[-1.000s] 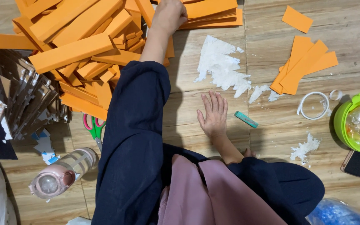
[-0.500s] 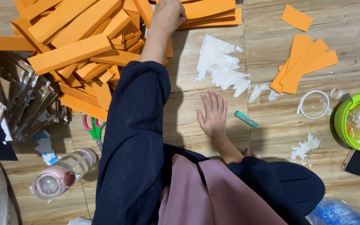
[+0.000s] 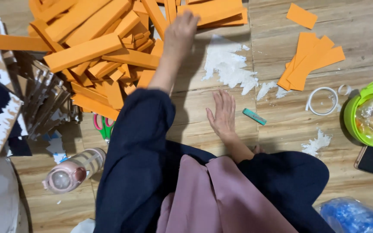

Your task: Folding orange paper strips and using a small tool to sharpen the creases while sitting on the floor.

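Wooden floor (image 3: 281, 125) under you: your left hand (image 3: 180, 32) has slid leftward over the orange strip pile (image 3: 96, 47) at the far edge, fingers curled, grip unclear. Your right hand (image 3: 222, 114) stays flat, open, beside a teal cutter (image 3: 254, 116).

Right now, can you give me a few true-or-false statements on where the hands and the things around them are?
1. The left hand reaches into the pile of orange strips. True.
2. The right hand holds the teal stick. False: it lies flat on the wooden floor, fingers spread, with the stick beside it, apart.
3. The scissors have red and green handles. True.
4. The pink bottle stands upright. False: it lies on its side.
5. The green container sits among the orange strips. False: it is at the far right, away from the pile.
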